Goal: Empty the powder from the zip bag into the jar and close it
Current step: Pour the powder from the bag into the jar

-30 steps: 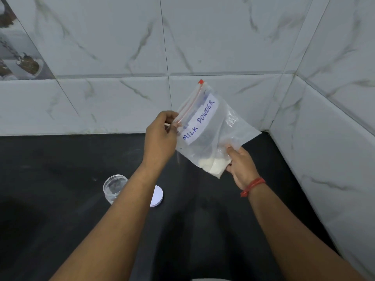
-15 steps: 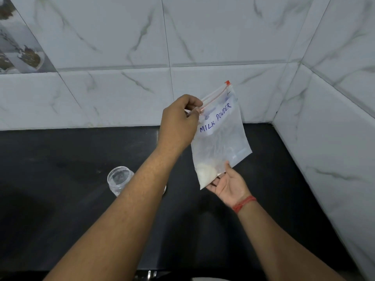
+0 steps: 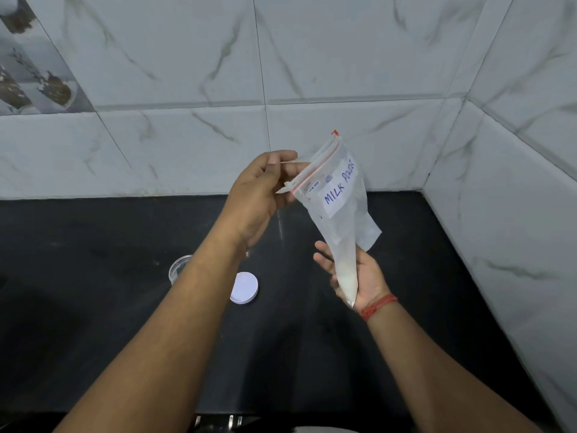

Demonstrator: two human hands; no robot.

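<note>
1. The black worktop [image 3: 343,354] runs along white marble-look wall tiles [image 3: 187,73] and ends in the far right corner.
2. The zip bag [image 3: 338,220], clear with a red seal strip and a label reading MILK POWDER, is held in the air above the worktop toward that corner. White powder [image 3: 348,281] sits gathered in its lowest corner.
3. The left hand [image 3: 259,195] pinches the bag's top edge by the seal between thumb and fingers.
4. The right hand [image 3: 359,276], fingers loosely spread and palm up, cradles the powder-filled corner.
5. The jar [image 3: 178,268], clear, stands open near the worktop's middle, mostly hidden by the left forearm; it looks empty, though little of it shows.
6. The white lid [image 3: 245,289] lies flat just beside the jar.
</note>
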